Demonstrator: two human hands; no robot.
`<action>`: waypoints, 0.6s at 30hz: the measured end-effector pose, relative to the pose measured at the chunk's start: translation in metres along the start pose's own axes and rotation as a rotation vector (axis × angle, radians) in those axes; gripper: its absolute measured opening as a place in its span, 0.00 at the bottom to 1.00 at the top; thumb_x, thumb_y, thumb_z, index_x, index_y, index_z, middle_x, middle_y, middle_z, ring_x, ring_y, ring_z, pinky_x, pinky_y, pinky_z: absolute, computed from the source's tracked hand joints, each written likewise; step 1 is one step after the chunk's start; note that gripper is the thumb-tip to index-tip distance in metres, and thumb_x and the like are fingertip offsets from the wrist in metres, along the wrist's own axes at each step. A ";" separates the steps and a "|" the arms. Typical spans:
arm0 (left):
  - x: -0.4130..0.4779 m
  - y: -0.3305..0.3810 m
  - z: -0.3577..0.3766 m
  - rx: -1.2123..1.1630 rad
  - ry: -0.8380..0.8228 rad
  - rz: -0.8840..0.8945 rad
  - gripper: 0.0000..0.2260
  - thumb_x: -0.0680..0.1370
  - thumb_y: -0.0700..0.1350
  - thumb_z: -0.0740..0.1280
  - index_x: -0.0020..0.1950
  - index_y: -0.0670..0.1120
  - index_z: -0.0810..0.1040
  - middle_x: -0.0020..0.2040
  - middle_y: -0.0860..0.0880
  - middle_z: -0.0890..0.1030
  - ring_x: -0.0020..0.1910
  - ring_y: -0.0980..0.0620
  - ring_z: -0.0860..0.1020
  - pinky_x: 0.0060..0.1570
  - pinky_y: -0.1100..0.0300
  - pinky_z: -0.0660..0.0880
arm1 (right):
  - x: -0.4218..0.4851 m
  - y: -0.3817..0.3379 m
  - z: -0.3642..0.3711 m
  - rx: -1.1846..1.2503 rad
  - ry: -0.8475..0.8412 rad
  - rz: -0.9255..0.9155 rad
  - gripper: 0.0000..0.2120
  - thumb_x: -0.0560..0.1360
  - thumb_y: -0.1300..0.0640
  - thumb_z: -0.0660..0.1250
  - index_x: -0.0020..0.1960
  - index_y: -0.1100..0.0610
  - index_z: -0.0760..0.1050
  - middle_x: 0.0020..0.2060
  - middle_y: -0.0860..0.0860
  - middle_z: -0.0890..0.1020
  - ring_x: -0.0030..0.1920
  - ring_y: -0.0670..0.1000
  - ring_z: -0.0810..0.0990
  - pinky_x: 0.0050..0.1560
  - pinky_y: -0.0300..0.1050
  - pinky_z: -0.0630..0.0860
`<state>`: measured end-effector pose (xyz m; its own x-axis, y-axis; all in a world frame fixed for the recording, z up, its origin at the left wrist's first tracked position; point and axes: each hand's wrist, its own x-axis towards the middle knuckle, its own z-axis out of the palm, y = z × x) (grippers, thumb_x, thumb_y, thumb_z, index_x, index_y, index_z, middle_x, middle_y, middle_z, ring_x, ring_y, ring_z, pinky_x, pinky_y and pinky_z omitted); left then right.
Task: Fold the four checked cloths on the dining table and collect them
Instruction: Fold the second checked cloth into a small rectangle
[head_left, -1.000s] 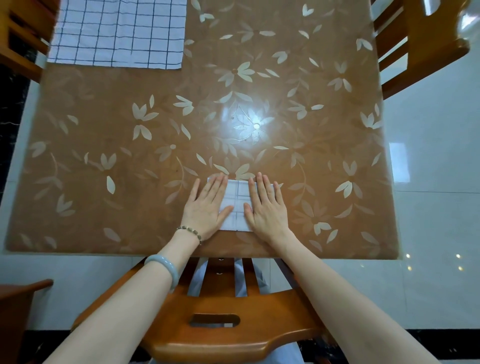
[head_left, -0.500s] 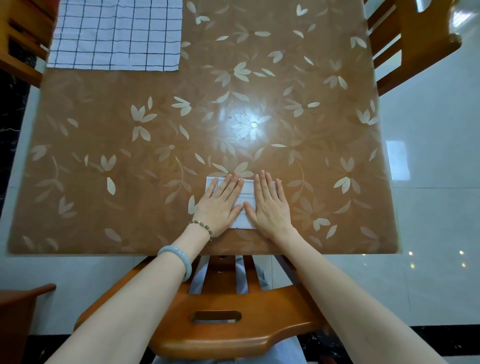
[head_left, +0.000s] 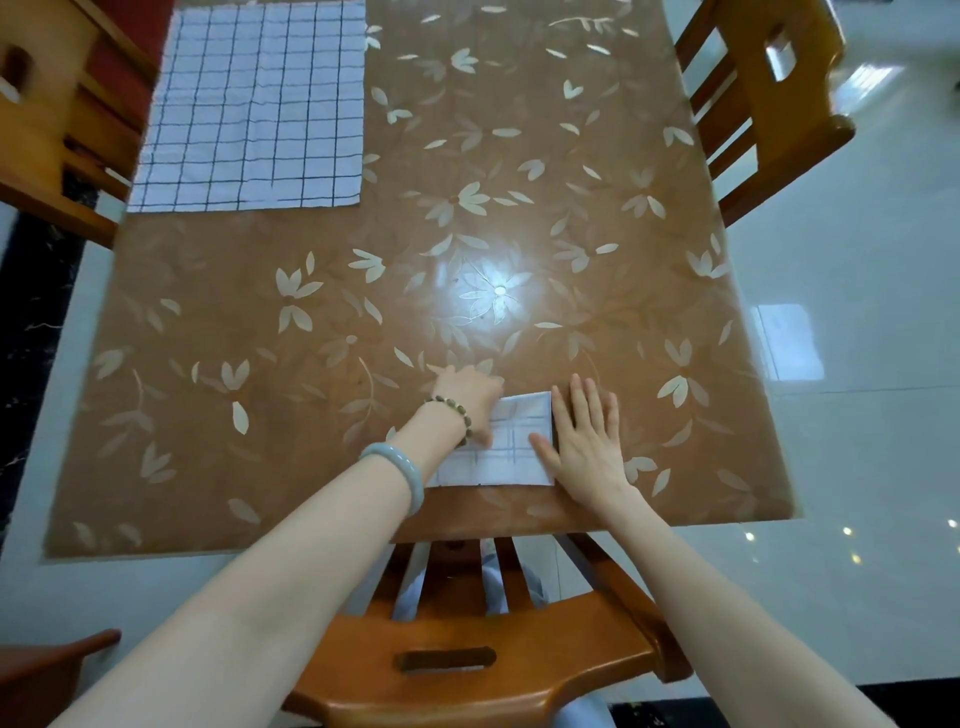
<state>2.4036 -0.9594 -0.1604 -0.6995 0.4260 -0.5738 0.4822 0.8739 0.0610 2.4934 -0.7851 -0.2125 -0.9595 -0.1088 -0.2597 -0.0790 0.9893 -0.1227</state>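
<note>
Currently on record, every position given against the table.

1. Glossy brown dining table with pale leaf-and-flower pattern (head_left: 260, 364). Reference surface.

2. Small folded white cloth with dark check lines (head_left: 498, 462). It lies flat at the table's near edge, a little right of the edge's middle. It is rectangular, and its long axis runs left to right, parallel to that near edge. The left end is hidden under the left wrist.

3. Left hand (head_left: 467, 397). It is over the folded cloth's far left part, arched with knuckles up and fingers bent down to the fabric. The hand is blurred, so I cannot tell whether it pinches the cloth or only presses it.

4. Right hand (head_left: 587, 441). It lies palm down on the table at the folded cloth's right short side. The fingers are straight and close together, pointing toward the table's far edge, and the thumb lies over the cloth's right margin. Nothing is gripped.

5. Large unfolded white cloth with dark grid lines (head_left: 249, 104). It is spread flat at the table's far left corner, its sides square with the table's edges. The far side is cut off by the frame, so I cannot tell its long axis.

6. Pale green bangle (head_left: 400, 473) and brown bead bracelet (head_left: 460, 415). Both are on the left arm, above the table's near edge.

7. Orange-brown wooden chairs. One stands at the table's near edge (head_left: 519, 639), one at its far right side (head_left: 769, 130) and one at its far left side (head_left: 47, 130).
</note>
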 end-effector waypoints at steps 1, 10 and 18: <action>0.000 0.000 -0.001 -0.001 -0.001 0.036 0.15 0.68 0.52 0.74 0.47 0.49 0.73 0.48 0.51 0.78 0.52 0.49 0.76 0.46 0.55 0.71 | 0.000 -0.002 -0.004 0.054 0.038 0.005 0.35 0.78 0.38 0.48 0.77 0.60 0.55 0.77 0.61 0.51 0.77 0.58 0.44 0.74 0.57 0.36; -0.048 -0.025 -0.035 -0.831 -0.123 0.203 0.09 0.69 0.45 0.76 0.45 0.53 0.79 0.45 0.56 0.82 0.44 0.59 0.79 0.47 0.63 0.75 | -0.022 -0.011 -0.078 1.262 -0.153 0.337 0.08 0.72 0.55 0.72 0.49 0.59 0.82 0.44 0.55 0.85 0.48 0.56 0.83 0.49 0.55 0.81; -0.089 -0.054 -0.025 -1.398 -0.111 -0.096 0.20 0.63 0.44 0.79 0.52 0.41 0.81 0.46 0.46 0.85 0.45 0.47 0.83 0.45 0.53 0.81 | -0.048 -0.005 -0.115 1.402 -0.112 0.499 0.05 0.72 0.58 0.72 0.45 0.60 0.82 0.41 0.55 0.85 0.44 0.54 0.84 0.44 0.50 0.82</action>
<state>2.4266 -1.0386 -0.0928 -0.6231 0.3887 -0.6787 -0.5266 0.4331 0.7315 2.5089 -0.7734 -0.0896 -0.7782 0.1328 -0.6138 0.6227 0.0369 -0.7816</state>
